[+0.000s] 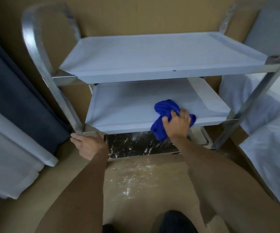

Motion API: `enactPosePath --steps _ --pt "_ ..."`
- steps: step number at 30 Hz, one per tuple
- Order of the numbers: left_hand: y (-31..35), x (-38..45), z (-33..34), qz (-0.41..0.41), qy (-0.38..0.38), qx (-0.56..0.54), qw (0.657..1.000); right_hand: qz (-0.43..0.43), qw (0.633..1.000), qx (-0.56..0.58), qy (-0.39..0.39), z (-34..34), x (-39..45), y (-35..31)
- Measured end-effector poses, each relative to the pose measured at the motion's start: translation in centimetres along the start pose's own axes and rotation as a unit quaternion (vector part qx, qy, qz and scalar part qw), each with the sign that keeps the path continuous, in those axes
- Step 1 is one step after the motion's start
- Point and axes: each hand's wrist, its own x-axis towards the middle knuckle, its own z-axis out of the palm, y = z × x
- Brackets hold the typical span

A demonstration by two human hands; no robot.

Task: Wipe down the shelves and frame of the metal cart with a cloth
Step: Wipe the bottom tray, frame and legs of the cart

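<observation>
Right hand (178, 125) grips cloth (166, 113) — middle shelf (127, 108)

No text, label, brand, number or sign can be read anywhere. The cart's shelves (152, 52) and frame (40, 64) show only plain, unmarked surfaces, and the blue cloth (166, 111) carries no visible tag or print. The picture is blurred, so any fine marking would be too small to make out.
</observation>
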Motion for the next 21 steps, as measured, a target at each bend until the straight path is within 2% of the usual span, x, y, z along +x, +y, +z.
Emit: enactPosePath --steps 2,3,5,9,12,15,18,21 --pt "0.1 1.8 -0.1 0.006 0.019 -0.017 1.000 0.122 0.992 0.016 -0.007 -0.2 2.2 0.6" --pt "0.2 2.7 -0.1 0.010 0.025 -0.028 0.999 0.157 0.987 0.012 -0.015 -0.1 3.1 0.3" --pt "0.2 4.2 0.0 0.019 0.035 -0.039 0.998 0.162 0.986 -0.012 -0.040 0.3 4.4 -1.5" --pt "-1.7 6.2 0.2 0.069 0.066 -0.057 0.994 0.078 0.993 -0.008 -0.082 3.5 4.7 -9.5" --pt "-2.7 7.1 0.6 0.098 0.064 -0.068 0.991 -0.053 0.993 0.022 -0.105 6.4 2.9 -19.3" --pt "-2.9 7.6 0.8 0.083 0.069 -0.071 0.992 -0.178 0.977 0.042 -0.109 8.3 -1.6 -26.9" --pt "-2.6 7.5 1.0 0.022 0.087 -0.088 0.992 -0.239 0.959 0.074 -0.131 8.1 -5.0 -29.3" --pt "-2.2 7.5 0.8 -0.008 0.085 -0.084 0.993 -0.251 0.955 0.090 -0.128 7.1 -5.3 -27.8"
